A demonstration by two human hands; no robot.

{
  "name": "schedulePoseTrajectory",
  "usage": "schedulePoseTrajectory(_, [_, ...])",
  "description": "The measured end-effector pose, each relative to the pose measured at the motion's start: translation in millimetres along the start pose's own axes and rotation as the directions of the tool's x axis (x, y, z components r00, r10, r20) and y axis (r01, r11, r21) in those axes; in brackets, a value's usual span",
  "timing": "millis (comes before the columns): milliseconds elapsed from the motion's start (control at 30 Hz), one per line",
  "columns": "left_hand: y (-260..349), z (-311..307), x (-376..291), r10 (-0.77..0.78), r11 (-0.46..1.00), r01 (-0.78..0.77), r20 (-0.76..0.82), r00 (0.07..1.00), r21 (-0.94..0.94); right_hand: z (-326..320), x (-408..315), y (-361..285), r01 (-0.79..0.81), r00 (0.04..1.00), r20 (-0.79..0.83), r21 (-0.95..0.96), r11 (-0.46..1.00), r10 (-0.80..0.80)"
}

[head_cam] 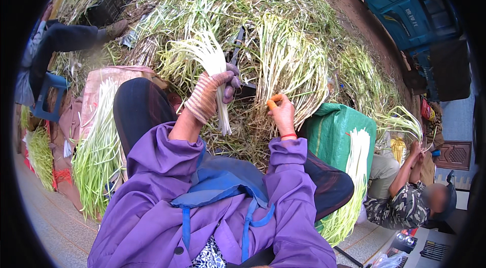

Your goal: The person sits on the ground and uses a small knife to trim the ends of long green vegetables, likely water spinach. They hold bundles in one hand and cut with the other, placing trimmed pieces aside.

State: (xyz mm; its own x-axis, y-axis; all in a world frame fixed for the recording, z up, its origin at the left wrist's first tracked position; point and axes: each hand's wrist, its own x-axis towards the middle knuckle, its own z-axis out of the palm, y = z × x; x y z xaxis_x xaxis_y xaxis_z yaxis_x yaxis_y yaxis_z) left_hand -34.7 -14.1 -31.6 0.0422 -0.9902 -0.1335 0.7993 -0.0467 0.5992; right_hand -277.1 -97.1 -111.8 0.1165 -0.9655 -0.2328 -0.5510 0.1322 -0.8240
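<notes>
A bundle of pale, chive-like stalks point(217, 67) is in my left hand point(214, 91), which wears a striped, purple-fingered work glove. The white ends point down towards my lap and the tops fan out away from me. My right hand point(283, 112), with orange covers on its fingertips, is at the near edge of a large heap of untrimmed stalks point(288, 63). Its thumb and fingers are close together; whether a stalk is between them is hidden. Cleaned stalks lie on a pink-covered support point(99, 74) to my left and on a green-sacked block point(330, 125) to my right.
Plant waste point(235, 142) covers the ground before my knees. A black crate point(112, 0) and a blue stool point(51, 95) stand left, near another person's leg point(76, 38). At right, a co-worker point(398, 199) holds stalks up; a blue three-wheeled vehicle point(410, 13) is parked beyond.
</notes>
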Motion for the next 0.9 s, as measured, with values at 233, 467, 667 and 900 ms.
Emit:
schedulePoseTrajectory(233, [-18.6, 5.8, 5.6, -0.077, 0.996, 0.08, -0.068, 0.995, 0.042, -2.7, -35.4, -10.6, 0.095, 0.987, 0.097, 0.283, 0.955, -0.127])
schedulePoseTrajectory(467, [-37.9, 10.2, 25.9, -0.074, 0.923, 0.151, -0.224, 0.972, 0.354, -3.4, -59.8, -41.2, 0.303, 0.953, 0.055, -0.164, 0.939, -0.298])
schedulePoseTrajectory(667, [-47.2, 5.6, 28.8, -0.067, 0.876, 0.18, -0.257, 0.964, 0.448, -0.3, -67.4, -60.9, 0.389, 0.919, 0.052, -0.278, 0.878, -0.391])
schedulePoseTrajectory(900, [-46.1, 5.8, 26.9, 0.031, 0.889, 0.114, -0.306, 0.951, 0.443, 0.2, -60.0, -48.2, 0.319, 0.947, 0.034, -0.214, 0.923, -0.319])
